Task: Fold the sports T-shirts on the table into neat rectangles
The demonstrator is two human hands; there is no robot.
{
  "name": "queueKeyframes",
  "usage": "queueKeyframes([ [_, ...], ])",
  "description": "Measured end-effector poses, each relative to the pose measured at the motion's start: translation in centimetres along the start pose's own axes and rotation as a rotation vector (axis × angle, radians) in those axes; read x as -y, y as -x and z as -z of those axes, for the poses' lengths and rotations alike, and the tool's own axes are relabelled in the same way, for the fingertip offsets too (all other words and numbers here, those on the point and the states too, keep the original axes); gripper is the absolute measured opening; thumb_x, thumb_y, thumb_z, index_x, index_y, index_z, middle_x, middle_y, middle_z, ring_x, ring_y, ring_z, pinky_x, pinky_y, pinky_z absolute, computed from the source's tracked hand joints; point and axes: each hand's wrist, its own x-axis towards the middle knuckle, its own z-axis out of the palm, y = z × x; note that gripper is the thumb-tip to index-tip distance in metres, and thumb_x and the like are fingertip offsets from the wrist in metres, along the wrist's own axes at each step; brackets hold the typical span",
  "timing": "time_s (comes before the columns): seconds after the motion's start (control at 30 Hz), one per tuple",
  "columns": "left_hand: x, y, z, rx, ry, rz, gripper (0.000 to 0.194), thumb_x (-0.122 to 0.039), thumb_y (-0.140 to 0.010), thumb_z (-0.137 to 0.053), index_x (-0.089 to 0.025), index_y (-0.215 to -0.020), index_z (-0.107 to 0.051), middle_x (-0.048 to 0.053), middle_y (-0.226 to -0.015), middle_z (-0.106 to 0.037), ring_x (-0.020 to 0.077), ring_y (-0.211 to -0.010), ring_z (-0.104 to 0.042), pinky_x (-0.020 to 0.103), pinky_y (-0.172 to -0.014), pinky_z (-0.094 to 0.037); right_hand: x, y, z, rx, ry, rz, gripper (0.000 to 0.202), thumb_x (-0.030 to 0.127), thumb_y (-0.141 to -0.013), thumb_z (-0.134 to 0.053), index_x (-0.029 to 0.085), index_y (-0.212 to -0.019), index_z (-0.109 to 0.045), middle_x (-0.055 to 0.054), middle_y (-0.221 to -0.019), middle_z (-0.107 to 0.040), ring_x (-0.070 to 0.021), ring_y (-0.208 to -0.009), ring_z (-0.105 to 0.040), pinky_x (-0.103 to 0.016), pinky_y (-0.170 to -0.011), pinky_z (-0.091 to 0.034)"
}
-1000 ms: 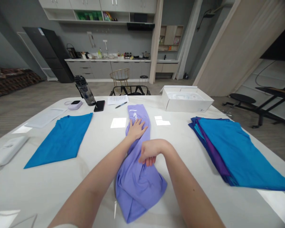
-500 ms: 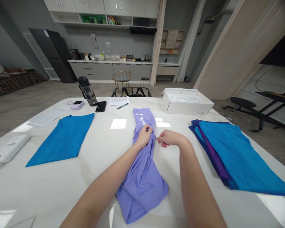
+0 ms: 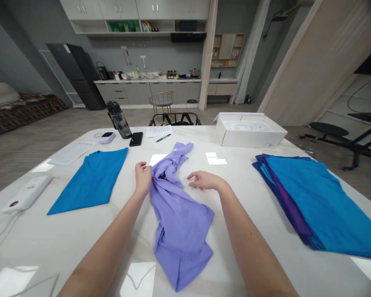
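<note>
A glossy white table (image 3: pixel 238 173) fronts a grey kitchen (image 3: pixel 173 93) at twelve o'clock, with a flat blue garment (image 3: pixel 94 179) at ten, an open white box (image 3: pixel 250 134) at one and stacked clothes (image 3: pixel 321 202) at three. Mid-table, the lavender garment (image 3: pixel 179 214) lies rumpled and twisted, narrow towards twelve, spreading towards six. The left hand (image 3: pixel 143 177) pinches its nine-o'clock edge closed; the right hand (image 3: pixel 200 180), empty, hovers loosely open just beside its three-o'clock side.

Object counts, by kind.
One lavender garment (image 3: pixel 182 218), one separate blue garment (image 3: pixel 91 179), one garment stack (image 3: pixel 324 202), one bottle (image 3: pixel 120 120), one phone (image 3: pixel 136 139), one pen (image 3: pixel 163 138), one white box (image 3: pixel 252 136), two round stools (image 3: pixel 329 128), one refrigerator (image 3: pixel 77 76).
</note>
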Motion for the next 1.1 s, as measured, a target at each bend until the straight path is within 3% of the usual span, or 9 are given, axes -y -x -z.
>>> queueKeyframes([
  [0.07,-0.6,-0.2,-0.5,0.134,-0.322,-0.362,0.04,-0.019,-0.076,-0.061,-0.021,-0.116,-0.061,0.009,-0.122,-0.064,0.0264,-0.123,-0.058,0.043,-0.11,-0.045,0.7,-0.8,-1.0,0.024,-0.009,0.048,0.041,0.038,-0.089,-0.068,0.018,-0.125,-0.066,-0.005,-0.093,-0.073,-0.0101,-0.057,-0.058,-0.021,-0.055,-0.046],
  [0.13,-1.1,-0.5,-2.0,0.442,-0.545,-0.582,0.047,-0.013,-0.078,-0.056,-0.022,-0.124,-0.061,0.009,-0.133,-0.061,0.0253,-0.129,-0.055,0.041,-0.115,-0.04,1.3,-1.5,-2.1,0.051,-0.012,0.074,0.039,0.038,-0.087,-0.069,0.019,-0.121,-0.067,-0.002,-0.085,-0.072,-0.0101,-0.056,-0.057,-0.02,-0.054,-0.044],
  [0.2,-1.2,-1.0,-4.1,0.711,-0.656,-0.649,0.053,-0.007,-0.076,-0.052,-0.022,-0.126,-0.063,0.009,-0.138,-0.06,0.0245,-0.13,-0.055,0.038,-0.116,-0.039,1.6,-2.1,-3.0,0.078,0.017,0.083,0.033,0.035,-0.085,-0.07,0.019,-0.113,-0.069,0.0,-0.078,-0.071,-0.0104,-0.056,-0.057,-0.02,-0.054,-0.043],
  [0.27,-0.8,-1.5,-6.1,0.801,-0.721,-0.611,0.054,-0.003,-0.075,-0.051,-0.02,-0.123,-0.066,0.01,-0.136,-0.062,0.0259,-0.129,-0.056,0.039,-0.116,-0.039,1.8,-2.3,-3.6,0.079,0.081,0.093,0.021,0.029,-0.082,-0.071,0.018,-0.1,-0.073,0.002,-0.073,-0.069,-0.011,-0.06,-0.058,-0.02,-0.056,-0.042],
  [0.57,-0.2,1.1,-8.7,0.882,-0.69,-0.453,0.035,-0.013,-0.072,-0.067,-0.02,-0.105,-0.076,0.009,-0.112,-0.072,0.0282,-0.107,-0.066,0.038,-0.102,-0.048,0.9,0.3,-0.3,0.402,-0.041,-0.045,0.021,0.036,-0.066,-0.079,0.017,-0.072,-0.074,0.001,-0.067,-0.066,-0.0091,-0.054,-0.046,-0.022,-0.051,-0.039],
  [0.77,-0.5,1.4,-8.0,0.829,-0.418,-0.275,0.005,-0.023,-0.077,-0.068,-0.021,-0.078,-0.072,0.004,-0.081,-0.072,0.0222,-0.08,-0.065,0.033,-0.08,-0.05,-0.8,0.2,0.9,-0.054,-0.047,-0.15,0.019,0.034,-0.078,-0.072,0.015,-0.08,-0.071,-0.004,-0.07,-0.067,-0.011,-0.051,-0.051,-0.024,-0.049,-0.042],
  [0.9,-0.5,1.3,-8.1,0.636,0.019,-0.068,0.016,-0.035,-0.08,-0.067,-0.02,-0.082,-0.064,0.001,-0.076,-0.066,0.0157,-0.071,-0.058,0.028,-0.072,-0.047,-1.2,-1.7,-0.5,-0.167,-0.14,-0.108,0.043,0.045,-0.087,-0.067,0.017,-0.119,-0.065,-0.002,-0.072,-0.068,-0.0133,-0.05,-0.053,-0.026,-0.051,-0.044],
  [1.0,0.0,0.7,-8.0,0.487,0.29,0.098,0.023,-0.042,-0.082,-0.066,-0.02,-0.085,-0.059,-0.001,-0.076,-0.061,0.0136,-0.069,-0.056,0.026,-0.071,-0.048,-1.1,-3.2,-2.2,-0.295,-0.057,-0.021,0.044,0.047,-0.088,-0.065,0.017,-0.119,-0.065,-0.003,-0.076,-0.069,-0.0166,-0.062,-0.06,-0.028,-0.061,-0.047],
  [1.1,0.6,-0.6,-7.1,0.376,0.208,0.067,0.017,-0.036,-0.084,-0.063,-0.019,-0.088,-0.06,0.001,-0.082,-0.062,0.0146,-0.074,-0.058,0.03,-0.078,-0.05,-0.7,-4.0,-3.7,-0.405,0.078,0.056,0.041,0.042,-0.085,-0.07,0.019,-0.119,-0.067,-0.003,-0.083,-0.071,-0.0208,-0.077,-0.065,-0.029,-0.071,-0.047],
])
